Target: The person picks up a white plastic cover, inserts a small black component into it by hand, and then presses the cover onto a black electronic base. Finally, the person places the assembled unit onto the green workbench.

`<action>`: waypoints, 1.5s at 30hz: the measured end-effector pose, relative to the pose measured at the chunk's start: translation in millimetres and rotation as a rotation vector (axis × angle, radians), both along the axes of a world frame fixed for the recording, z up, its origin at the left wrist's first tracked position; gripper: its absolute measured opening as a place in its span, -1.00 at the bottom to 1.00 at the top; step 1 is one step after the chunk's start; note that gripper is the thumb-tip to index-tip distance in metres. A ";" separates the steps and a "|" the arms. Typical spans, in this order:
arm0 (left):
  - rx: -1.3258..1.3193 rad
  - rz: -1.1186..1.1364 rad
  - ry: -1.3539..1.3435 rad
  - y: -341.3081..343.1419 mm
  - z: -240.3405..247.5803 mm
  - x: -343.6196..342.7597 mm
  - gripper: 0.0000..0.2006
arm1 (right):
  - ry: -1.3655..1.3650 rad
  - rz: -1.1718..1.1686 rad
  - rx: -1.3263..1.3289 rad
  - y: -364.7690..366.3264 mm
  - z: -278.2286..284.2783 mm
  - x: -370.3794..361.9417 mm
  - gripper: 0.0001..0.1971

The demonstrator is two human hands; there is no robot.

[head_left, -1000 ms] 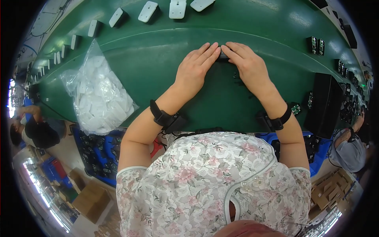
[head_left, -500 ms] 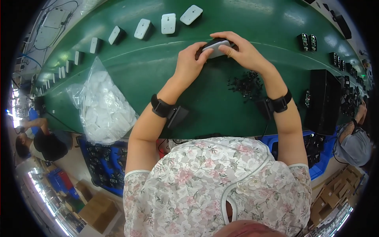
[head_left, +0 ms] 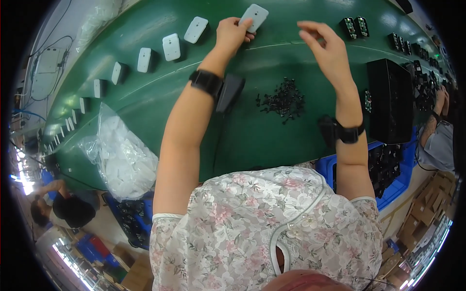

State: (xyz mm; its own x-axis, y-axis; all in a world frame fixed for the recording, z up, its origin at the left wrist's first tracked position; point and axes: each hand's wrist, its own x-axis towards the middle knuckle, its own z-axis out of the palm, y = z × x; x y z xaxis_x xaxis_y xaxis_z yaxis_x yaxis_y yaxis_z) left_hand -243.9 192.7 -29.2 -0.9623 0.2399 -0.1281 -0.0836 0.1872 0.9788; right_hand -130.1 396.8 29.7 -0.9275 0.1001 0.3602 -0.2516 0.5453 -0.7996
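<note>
Across a green workbench [head_left: 276,145], the left hand [head_left: 231,34] grips a white-lidded case [head_left: 256,17] at top centre and the right hand [head_left: 331,51] hovers loosely spread and empty, while similar lidded cases [head_left: 171,47] line upper left and uncovered circuit boards [head_left: 361,27] remain upper right.

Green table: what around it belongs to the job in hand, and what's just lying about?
Likely in the job:
white-faced case in the left hand
similar cases lined up
heaped small black parts
bagged white pieces

Probably just lying about:
cardboard boxes
red container
</note>
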 end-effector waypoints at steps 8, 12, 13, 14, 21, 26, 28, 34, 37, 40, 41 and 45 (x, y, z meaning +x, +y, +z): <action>-0.213 -0.069 -0.087 -2.3 4.1 -27.5 -0.61 | -0.256 0.256 0.548 -34.3 -11.2 87.4 -0.59; -0.477 -0.035 -0.081 -4.2 5.8 -30.3 -0.58 | -0.210 0.242 0.518 -49.2 -27.2 94.5 -0.71; -0.503 0.028 -0.026 -7.3 1.5 -27.8 -0.47 | -0.186 0.219 0.503 -52.5 -29.8 94.3 -0.76; -0.533 0.097 0.030 -11.0 -4.4 -25.3 -0.33 | -0.165 0.264 0.495 -56.2 -30.3 94.8 -0.76; -0.534 0.243 0.723 -72.9 43.5 111.4 -0.61 | -0.116 0.236 0.466 -49.1 -44.2 92.4 -0.85; -0.696 0.601 0.709 -171.5 42.6 196.3 -0.75 | -0.155 0.206 0.484 -50.5 -32.0 85.4 -0.85; -0.700 0.856 0.633 -217.0 39.2 220.8 -0.85 | -0.063 0.220 0.526 -44.2 -35.9 81.7 -0.85; -1.065 1.088 0.561 -374.4 15.2 261.1 -0.81 | -0.359 0.164 0.230 -36.3 -43.8 72.9 -0.96; -1.158 0.995 0.346 -407.2 7.1 252.4 -0.71 | -0.325 0.172 0.149 -43.2 -39.7 73.5 -0.92; -1.317 0.928 0.406 -427.9 -1.1 233.0 -0.67 | -0.338 0.169 0.059 -43.2 -37.8 74.4 -0.90; -1.381 0.859 0.404 -436.0 -7.0 227.2 -0.67 | -0.334 0.171 0.061 -44.6 -35.7 76.4 -0.90; -1.525 0.641 0.234 -437.8 -4.8 223.4 -0.73 | -0.310 0.159 0.044 -45.9 -33.7 78.6 -0.91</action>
State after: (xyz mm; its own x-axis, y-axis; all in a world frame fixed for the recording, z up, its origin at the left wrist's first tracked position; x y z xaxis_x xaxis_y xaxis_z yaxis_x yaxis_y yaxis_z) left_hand -20.5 -245.1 -34.0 -0.8797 -0.3744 0.2933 -0.4063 0.9121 -0.0542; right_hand -51.5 350.8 -4.0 -0.9962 -0.0634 0.0593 -0.0846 0.5543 -0.8280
